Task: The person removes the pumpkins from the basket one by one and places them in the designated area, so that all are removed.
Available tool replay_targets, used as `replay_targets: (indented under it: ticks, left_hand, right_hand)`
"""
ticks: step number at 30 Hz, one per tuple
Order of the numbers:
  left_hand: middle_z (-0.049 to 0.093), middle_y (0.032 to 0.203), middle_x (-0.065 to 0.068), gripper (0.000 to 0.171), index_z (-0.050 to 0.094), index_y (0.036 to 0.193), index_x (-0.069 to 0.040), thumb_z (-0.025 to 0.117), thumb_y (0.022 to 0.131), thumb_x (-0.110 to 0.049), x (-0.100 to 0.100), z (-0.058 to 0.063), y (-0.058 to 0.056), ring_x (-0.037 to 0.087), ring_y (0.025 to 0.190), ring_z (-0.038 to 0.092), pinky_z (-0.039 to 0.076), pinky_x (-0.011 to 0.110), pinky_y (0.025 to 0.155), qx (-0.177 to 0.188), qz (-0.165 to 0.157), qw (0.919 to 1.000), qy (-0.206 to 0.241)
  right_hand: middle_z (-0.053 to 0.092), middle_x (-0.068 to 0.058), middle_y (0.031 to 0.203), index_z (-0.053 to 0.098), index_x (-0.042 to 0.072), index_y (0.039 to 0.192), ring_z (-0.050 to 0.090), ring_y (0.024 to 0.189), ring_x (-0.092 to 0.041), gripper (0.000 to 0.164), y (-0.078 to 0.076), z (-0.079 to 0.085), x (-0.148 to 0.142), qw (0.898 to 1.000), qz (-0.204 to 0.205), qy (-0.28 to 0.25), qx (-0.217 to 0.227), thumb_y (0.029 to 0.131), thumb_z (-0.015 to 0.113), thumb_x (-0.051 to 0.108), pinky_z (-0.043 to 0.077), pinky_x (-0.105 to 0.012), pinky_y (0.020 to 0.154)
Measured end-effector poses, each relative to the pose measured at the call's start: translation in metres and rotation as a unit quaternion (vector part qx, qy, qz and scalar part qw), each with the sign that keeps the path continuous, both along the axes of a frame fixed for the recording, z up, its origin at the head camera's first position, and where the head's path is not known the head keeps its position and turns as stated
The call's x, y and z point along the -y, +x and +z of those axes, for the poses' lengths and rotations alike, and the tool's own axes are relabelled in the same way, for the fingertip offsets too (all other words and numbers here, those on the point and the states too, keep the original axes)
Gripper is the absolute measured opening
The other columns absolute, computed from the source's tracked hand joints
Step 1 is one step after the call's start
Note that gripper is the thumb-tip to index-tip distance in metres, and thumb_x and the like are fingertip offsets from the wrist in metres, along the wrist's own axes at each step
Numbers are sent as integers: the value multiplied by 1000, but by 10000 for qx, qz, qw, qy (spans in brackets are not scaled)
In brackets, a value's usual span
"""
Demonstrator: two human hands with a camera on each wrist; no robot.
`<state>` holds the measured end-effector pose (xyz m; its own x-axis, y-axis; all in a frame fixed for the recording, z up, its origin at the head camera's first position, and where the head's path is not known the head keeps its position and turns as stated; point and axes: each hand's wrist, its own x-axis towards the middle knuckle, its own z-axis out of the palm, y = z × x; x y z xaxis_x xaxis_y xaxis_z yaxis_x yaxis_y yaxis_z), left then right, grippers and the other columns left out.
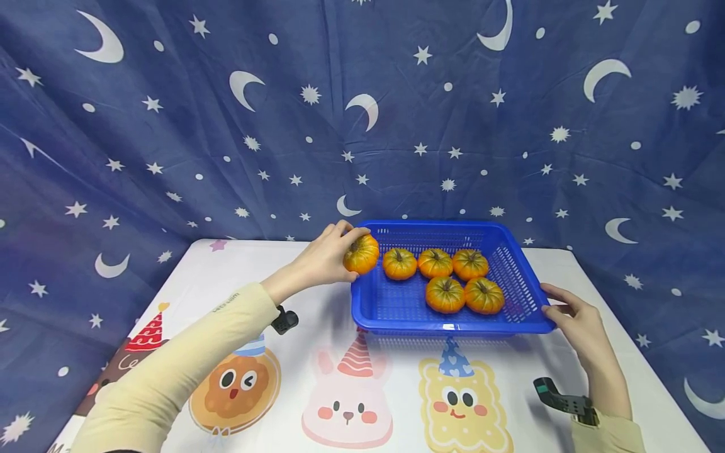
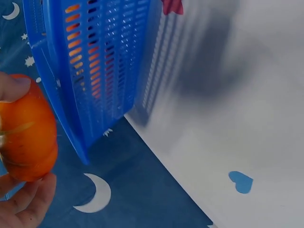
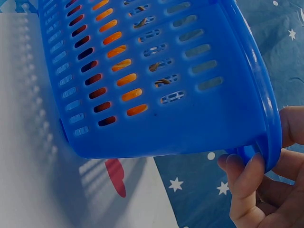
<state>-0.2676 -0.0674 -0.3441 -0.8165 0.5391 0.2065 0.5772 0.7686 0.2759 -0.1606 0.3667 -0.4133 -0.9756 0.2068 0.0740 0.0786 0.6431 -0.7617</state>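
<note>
My left hand (image 1: 325, 257) grips a small orange pumpkin (image 1: 362, 255) between thumb and fingers, at the left rim of a blue plastic basket (image 1: 408, 327). In the left wrist view this pumpkin (image 2: 28, 128) is beside the basket's slotted wall (image 2: 107, 57). Several similar pumpkins (image 1: 445, 294) sit inside the basket, stems up, towards its middle and right. With fingers and thumb, my right hand (image 1: 580, 324) holds the basket's right rim near the front corner. The right wrist view shows those fingers (image 3: 247, 183) curled at the rim, and orange through the wall slots.
A white table cover (image 1: 317, 314) printed with cartoon figures lies under the basket. Behind it hangs a dark blue cloth (image 1: 283, 126) with moons and stars. Each wrist carries a small black device (image 1: 285, 321).
</note>
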Motion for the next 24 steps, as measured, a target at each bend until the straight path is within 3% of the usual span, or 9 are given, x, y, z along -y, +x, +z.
replay_targets:
  ticks: [6, 17, 24]
  left_hand:
    - [50, 124, 12, 81, 47, 141, -19, 83, 68, -25, 9, -1, -3, 29, 109, 48, 52, 43, 88, 143, 199, 9996, 131]
    - [50, 120, 12, 81, 47, 139, -17, 83, 67, -25, 23, -6, -8, 29, 106, 49, 52, 45, 87, 54, 388, 9989, 244]
    - [49, 122, 15, 80, 47, 139, -18, 83, 68, -27, 32, -13, -11, 32, 108, 48, 52, 47, 87, 279, 601, 9972, 360]
  right_hand:
    - [53, -26, 125, 46, -2, 139, 46, 79, 16, 48, 0, 1, 1, 10000, -50, 29, -7, 96, 51, 18, 45, -8, 64]
    - [53, -27, 125, 45, -3, 139, 47, 79, 15, 48, 0, 2, 0, 10000, 1, -23, -60, 96, 50, 18, 46, -9, 64]
    - [52, -27, 127, 45, -3, 140, 47, 80, 14, 48, 0, 0, 0, 10000, 14, -24, -39, 96, 50, 18, 46, -9, 65]
